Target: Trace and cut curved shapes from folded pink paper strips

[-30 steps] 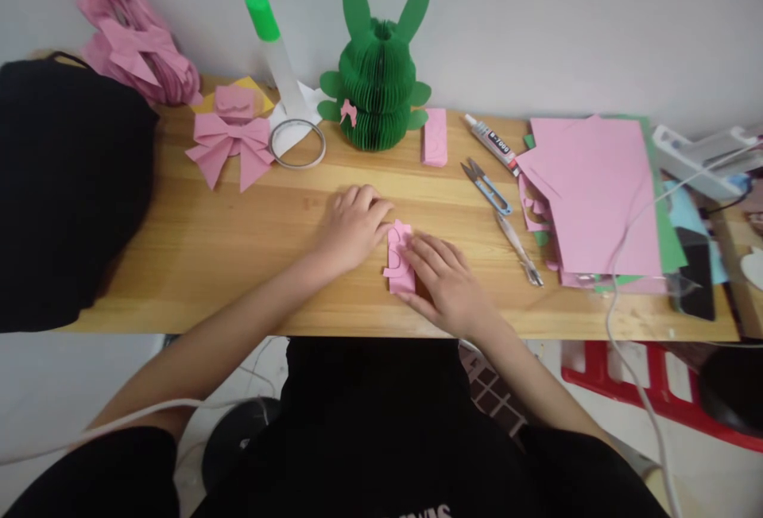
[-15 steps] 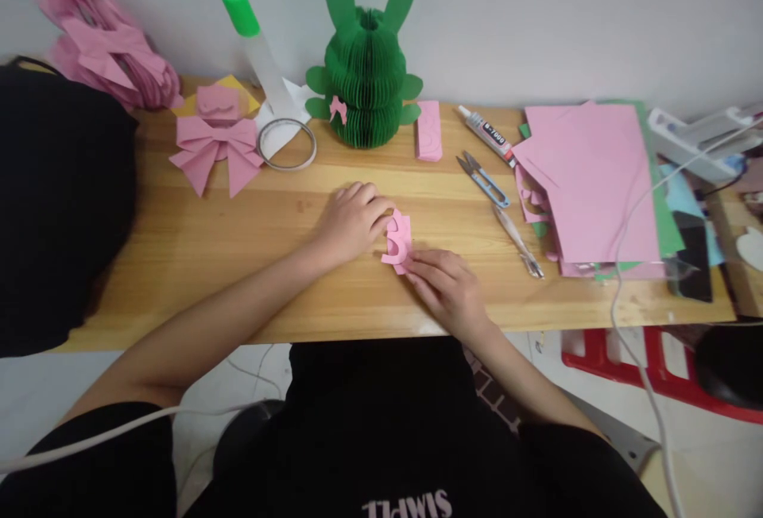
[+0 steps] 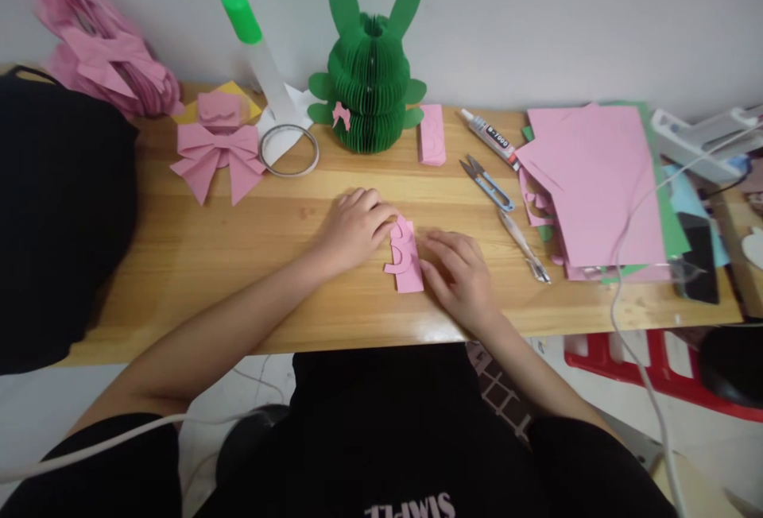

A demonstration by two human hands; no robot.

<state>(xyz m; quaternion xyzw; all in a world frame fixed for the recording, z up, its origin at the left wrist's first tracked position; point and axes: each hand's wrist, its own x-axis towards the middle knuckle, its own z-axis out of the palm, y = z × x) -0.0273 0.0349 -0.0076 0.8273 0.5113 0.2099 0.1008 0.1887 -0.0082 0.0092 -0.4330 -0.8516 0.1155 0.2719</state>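
A small stack of pink cut paper pieces (image 3: 405, 257) lies on the wooden table (image 3: 196, 248) in front of me. My left hand (image 3: 354, 226) rests curled at the stack's upper left corner, fingertips pinching its top edge. My right hand (image 3: 458, 273) lies to the right of the stack, fingers spread flat, fingertips against its right edge.
Behind stand a green honeycomb paper rabbit (image 3: 369, 65), a green-capped glue bottle (image 3: 259, 49), a tape ring (image 3: 288, 150), a pink bow (image 3: 218, 159) and a pink block (image 3: 431, 135). Right: glue tube (image 3: 492, 137), snips (image 3: 486, 183), tweezers (image 3: 524, 246), pink sheets (image 3: 596, 184). A black bag (image 3: 53, 216) sits left.
The pink stack was lifted and tilted half a second ago and now lies flat again. My right hand has slid to its right side and opened out.
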